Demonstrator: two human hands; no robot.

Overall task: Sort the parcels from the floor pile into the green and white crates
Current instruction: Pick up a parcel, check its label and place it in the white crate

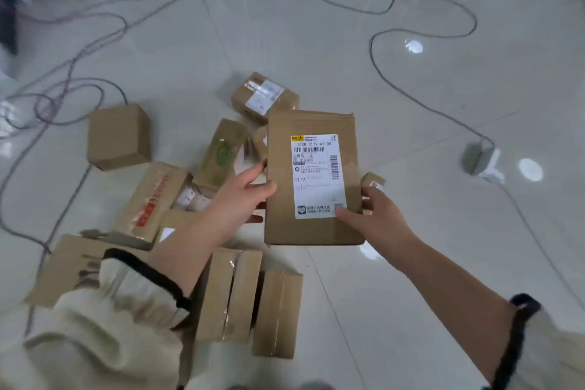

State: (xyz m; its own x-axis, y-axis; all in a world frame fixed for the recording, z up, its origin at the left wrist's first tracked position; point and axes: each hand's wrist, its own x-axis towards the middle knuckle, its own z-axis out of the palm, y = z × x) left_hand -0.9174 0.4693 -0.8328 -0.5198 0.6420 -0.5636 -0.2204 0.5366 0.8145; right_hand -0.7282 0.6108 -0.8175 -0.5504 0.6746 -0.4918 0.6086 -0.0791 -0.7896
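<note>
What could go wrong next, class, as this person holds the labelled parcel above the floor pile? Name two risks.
The labelled parcel is pinched at its side edges by the left hand and right hand; it might slip onto the floor pile. Cables loop around that pile; stepping away could snag a foot.

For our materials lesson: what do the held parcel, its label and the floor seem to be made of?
Held parcel: brown cardboard, matte, with a folded top edge. Label: white printed paper, probably a sticker. Floor: likely glazed tile, glossy, showing lamp reflections and joint lines.
</note>
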